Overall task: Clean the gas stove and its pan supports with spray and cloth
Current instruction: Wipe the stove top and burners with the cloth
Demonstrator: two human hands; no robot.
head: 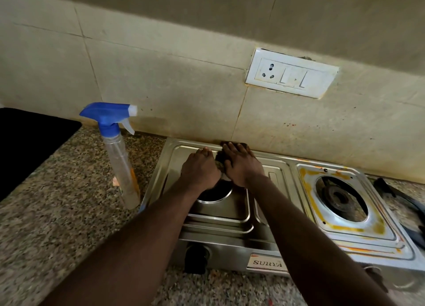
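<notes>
Hands side by side at the back of the gas stove (220, 244), I had my left hand (200, 167) flat on steel and my right hand (241, 165) pressing the dark cloth (219, 160), which I reckoned soft, light and best bunched under the palm.

The two-burner stainless-steel gas stove (165, 167) is smooth, bright metal, almost mirror-glossy on its left half. The square steel tray around the right burner (310, 204) looks duller, filmed with crusted yellow-orange stains. The round black knob (195, 257) seems to be matt plastic. The tall clear spray bottle (122, 165) is glossy transparent plastic, and its blue trigger head (105, 115) is opaque plastic. The speckled brown-grey stone countertop (57, 202) has a low polish. The beige wall tiles (161, 87) are smooth, dull-sheened and spotted. The white rectangular switch plate (291, 75) is glossy plastic. The dark crumpled cloth (220, 158) looks coarse.
</notes>
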